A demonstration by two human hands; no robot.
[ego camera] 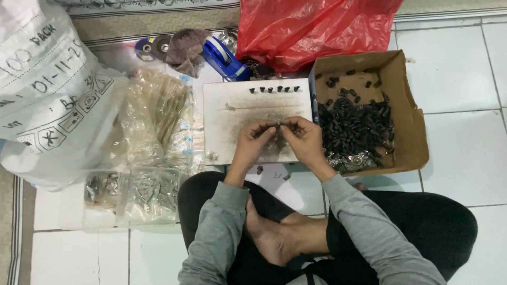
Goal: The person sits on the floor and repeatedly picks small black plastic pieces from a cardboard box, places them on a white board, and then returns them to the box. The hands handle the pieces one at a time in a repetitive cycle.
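Head view, person seated cross-legged on a white tiled floor [454, 74], grey sleeves, bare feet tucked in.

Far left: large white woven sack [47, 89] with dark printed markings, slumped against the floor. Just right of it, a clear plastic bag of pale, thin strips [156, 113]. Below that, two small clear bags of metal parts [137, 192], lying side by side on the tiles.

Top centre-left: round grinding discs [153, 47], a brown cloth [187, 47], then a blue tape dispenser [224, 58], touching the upper left corner of the white board.

Centre: flat white board [232, 126], smudged grey, lying on the floor in front of the knees. A short row of small black pieces [273, 89] stands along its far edge.

Left hand [253, 142] and right hand [302, 140] are raised over the board, fingertips meeting. Between them is a tiny dark part [278, 124]; both grips are pinched onto it, thumb against forefinger. Its shape is too small to make out.

Behind the board: crumpled red plastic bag [311, 29].

Right: open cardboard box [409, 132], its left wall against the board's right edge. Inside, a heap of small black parts [356, 126], with some shiny metal pieces [354, 161] at the near corner.
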